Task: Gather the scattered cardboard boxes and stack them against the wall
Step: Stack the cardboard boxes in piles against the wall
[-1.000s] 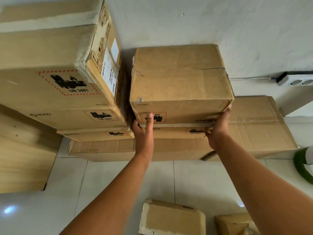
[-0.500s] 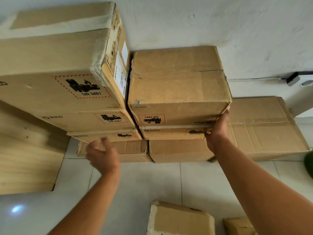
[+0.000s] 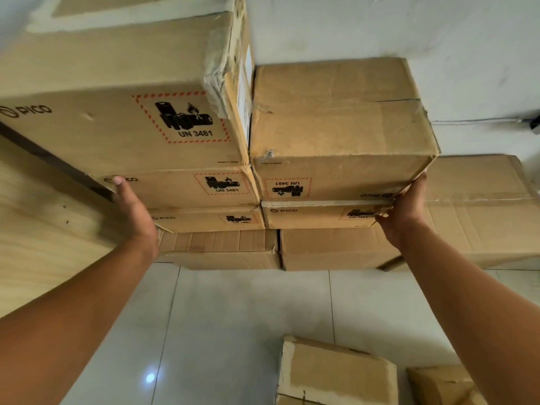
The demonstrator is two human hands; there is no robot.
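Note:
Two stacks of cardboard boxes stand against the white wall. The right stack's top box sits upside down, its UN 3481 label inverted. My right hand presses flat on that box's lower right corner, fingers apart. The taller left stack is topped by a large box. My left hand lies flat, fingers together, on the left end of the second box in that stack. Neither hand grips anything.
A wide low box sits right of the stacks. Two loose boxes lie on the tiled floor near the bottom edge. A wooden panel stands at left. A power strip hangs on the wall at right.
My left hand left the right stack's top box, swung left and now rests on the left stack. My right hand stayed at the box's lower right corner. The view moved closer.

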